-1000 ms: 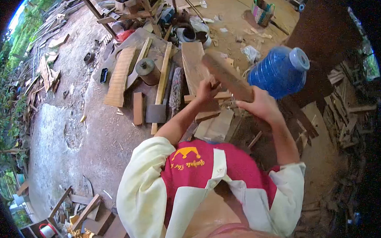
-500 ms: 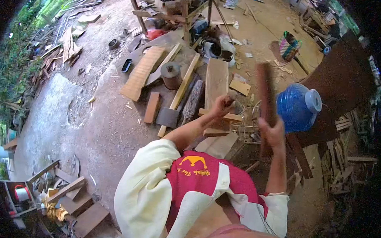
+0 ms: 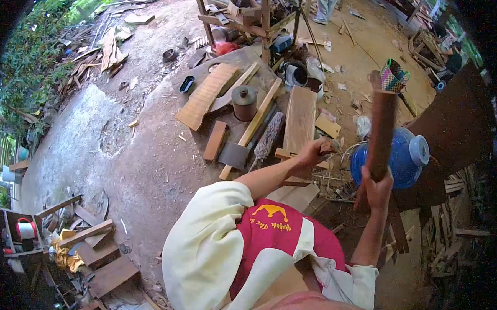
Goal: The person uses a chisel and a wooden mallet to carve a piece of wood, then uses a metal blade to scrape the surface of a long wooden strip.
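Observation:
My right hand [image 3: 376,185] is wrapped round a thick reddish-brown wooden bar [image 3: 383,127], which stands tilted up in front of a blue plastic water jug [image 3: 400,161]. To its left, my left hand [image 3: 318,151] is closed in a fist over the work spot; whatever it grips is hidden. Close beside that fist lie a wide wooden board [image 3: 300,116] and a short light strip of wood [image 3: 284,154]. A pale flat board [image 3: 295,196] sits under my left forearm.
Left of my hands are a curved plank [image 3: 208,98], a round metal canister [image 3: 244,102], a long narrow batten [image 3: 261,114] and a reddish block [image 3: 215,141]. A dark sheet [image 3: 455,131] leans at right. A woven basket [image 3: 394,76] and a person's legs [image 3: 326,6] show farther off.
The wooden bar in my right hand has swung right and tilted, now overlapping the blue jug. My left hand stays closed near the boards. The whole view has shifted a little.

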A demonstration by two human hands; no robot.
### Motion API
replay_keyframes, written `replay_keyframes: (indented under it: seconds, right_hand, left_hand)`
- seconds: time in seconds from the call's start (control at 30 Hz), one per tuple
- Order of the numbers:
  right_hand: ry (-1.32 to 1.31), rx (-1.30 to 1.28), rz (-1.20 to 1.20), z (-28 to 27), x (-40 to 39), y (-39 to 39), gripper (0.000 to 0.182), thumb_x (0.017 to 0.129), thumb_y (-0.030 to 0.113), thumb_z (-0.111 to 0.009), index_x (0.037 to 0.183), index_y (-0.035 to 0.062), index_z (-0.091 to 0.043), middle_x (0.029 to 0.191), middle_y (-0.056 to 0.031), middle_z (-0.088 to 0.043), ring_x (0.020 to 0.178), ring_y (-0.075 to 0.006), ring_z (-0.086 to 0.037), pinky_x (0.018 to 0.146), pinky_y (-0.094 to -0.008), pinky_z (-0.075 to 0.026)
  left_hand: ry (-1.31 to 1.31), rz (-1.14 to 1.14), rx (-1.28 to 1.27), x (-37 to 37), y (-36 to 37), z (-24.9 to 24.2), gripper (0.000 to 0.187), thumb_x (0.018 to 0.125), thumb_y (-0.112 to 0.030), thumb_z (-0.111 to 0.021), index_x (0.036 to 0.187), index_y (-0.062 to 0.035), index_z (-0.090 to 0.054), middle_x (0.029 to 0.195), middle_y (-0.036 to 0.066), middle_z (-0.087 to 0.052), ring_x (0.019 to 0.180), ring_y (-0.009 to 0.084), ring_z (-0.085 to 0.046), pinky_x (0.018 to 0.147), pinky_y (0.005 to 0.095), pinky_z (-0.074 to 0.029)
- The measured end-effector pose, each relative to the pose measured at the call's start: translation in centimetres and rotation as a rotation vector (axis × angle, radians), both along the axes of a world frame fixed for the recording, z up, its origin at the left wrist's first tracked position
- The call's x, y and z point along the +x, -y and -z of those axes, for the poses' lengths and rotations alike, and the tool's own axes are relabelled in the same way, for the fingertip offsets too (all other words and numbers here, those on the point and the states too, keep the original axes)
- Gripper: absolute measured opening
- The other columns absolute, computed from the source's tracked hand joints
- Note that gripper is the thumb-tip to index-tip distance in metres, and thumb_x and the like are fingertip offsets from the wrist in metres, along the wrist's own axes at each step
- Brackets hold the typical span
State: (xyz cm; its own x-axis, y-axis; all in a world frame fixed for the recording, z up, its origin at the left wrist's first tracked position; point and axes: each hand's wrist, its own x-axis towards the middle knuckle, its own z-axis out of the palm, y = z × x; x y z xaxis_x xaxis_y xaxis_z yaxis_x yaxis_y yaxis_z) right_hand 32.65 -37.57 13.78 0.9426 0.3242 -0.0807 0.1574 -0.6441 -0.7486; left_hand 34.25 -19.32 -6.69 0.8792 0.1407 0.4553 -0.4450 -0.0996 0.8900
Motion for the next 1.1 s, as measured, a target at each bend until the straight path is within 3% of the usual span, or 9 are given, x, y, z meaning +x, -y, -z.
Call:
replay_keyframes:
  seconds: [0.07,0.23,0.47,0.63,0.73,0.8,0.9,1.07,1.1]
  right_hand:
    - [0.324,0.275,0.041,2.2,0.3,0.5,0.043,0.068,0.031,-0.065,0.094,-0.0009,-0.053,0.086,-0.0117,-0.058,0.081,-0.019,-0.055,0.068,-0.0352,-0.043]
    - [0.163,-0.231,-0.132,7.5,-0.9,-0.8,0.043,0.068,0.034,-0.065,0.092,0.0,-0.052,0.083,-0.0078,-0.055,0.075,-0.0187,-0.053,0.068,-0.0327,-0.042]
    - [-0.015,0.395,-0.042,10.0,1.7,2.4,0.052,0.068,0.035,-0.068,0.099,-0.0037,-0.053,0.093,-0.0108,-0.058,0.083,-0.0204,-0.055,0.075,-0.0314,-0.042]
    - [-0.136,0.018,0.032,12.8,0.6,0.1,0.046,0.074,0.03,-0.064,0.103,-0.0033,-0.051,0.1,-0.0113,-0.057,0.091,-0.0212,-0.053,0.082,-0.0324,-0.039]
    - [-0.087,0.064,-0.122,26.8,1.3,2.0,0.043,0.074,0.029,-0.063,0.106,0.0009,-0.052,0.092,-0.0172,-0.06,0.085,-0.0286,-0.058,0.072,-0.0354,-0.043]
    - [-0.224,-0.101,-0.069,24.4,-1.0,-0.3,0.051,0.07,0.042,-0.062,0.101,0.002,-0.053,0.094,-0.0211,-0.058,0.089,-0.0341,-0.055,0.074,-0.0399,-0.043]
    - [-0.197,-0.356,0.074,23.2,-2.9,-1.9,0.055,0.068,0.043,-0.063,0.101,0.0006,-0.051,0.096,-0.0213,-0.057,0.091,-0.0338,-0.054,0.076,-0.0395,-0.043]
    - [-0.302,-0.413,0.113,21.4,-2.8,-2.6,0.064,0.067,0.045,-0.063,0.107,-0.0008,-0.044,0.104,-0.0238,-0.052,0.098,-0.0363,-0.05,0.08,-0.0425,-0.04]
    - [-0.284,-0.399,0.095,21.9,-2.6,-2.3,0.064,0.067,0.045,-0.063,0.107,-0.0014,-0.044,0.103,-0.024,-0.052,0.098,-0.0364,-0.05,0.08,-0.042,-0.041]
  left_hand:
    - [-0.289,0.25,-0.683,0.5,0.5,1.6,0.017,0.067,0.008,-0.053,0.079,-0.0023,-0.047,0.07,0.007,-0.047,0.069,0.014,-0.046,0.065,0.0272,-0.04]
    - [-0.093,0.074,-0.238,-1.3,-0.5,0.2,0.026,0.064,0.008,-0.054,0.087,-0.0022,-0.05,0.073,0.005,-0.05,0.074,0.009,-0.046,0.068,0.0261,-0.04]
    - [-0.079,-0.025,-0.081,-0.8,-1.9,-0.1,0.026,0.077,-0.005,-0.058,0.102,-0.0005,-0.052,0.086,0.003,-0.056,0.079,0.0082,-0.046,0.073,0.0238,-0.039]
    - [-0.142,-0.069,-0.071,-0.9,-1.5,-0.5,0.015,0.075,-0.01,-0.062,0.077,-0.0004,-0.051,0.068,0.002,-0.046,0.065,0.0102,-0.038,0.058,0.0264,-0.038]
    - [0.026,-0.097,-0.011,0.1,-1.7,1.1,0.032,0.073,-0.009,-0.063,0.064,-0.005,-0.033,0.065,0.003,-0.042,0.062,0.0105,-0.033,0.055,0.0249,-0.034]
    - [-0.11,0.09,-0.476,2.0,-1.4,6.1,0.03,0.072,-0.005,-0.063,0.065,-0.0062,-0.033,0.067,0.003,-0.045,0.064,0.0109,-0.034,0.056,0.0246,-0.035]
    - [0.075,-0.096,-0.005,0.5,-1.6,1.8,0.028,0.072,-0.003,-0.061,0.068,-0.0053,-0.033,0.069,0.0,-0.047,0.065,0.0108,-0.032,0.056,0.0234,-0.034]
    - [-0.083,0.052,-0.032,-0.5,-0.1,-2.5,0.024,0.074,-0.009,-0.059,0.068,-0.0061,-0.036,0.069,0.0,-0.044,0.064,0.0116,-0.037,0.056,0.0244,-0.033]
    - [-0.447,0.13,-0.645,-0.5,0.8,-4.5,0.02,0.076,-0.012,-0.055,0.068,-0.0069,-0.037,0.069,-0.001,-0.042,0.063,0.0118,-0.04,0.056,0.0246,-0.034]
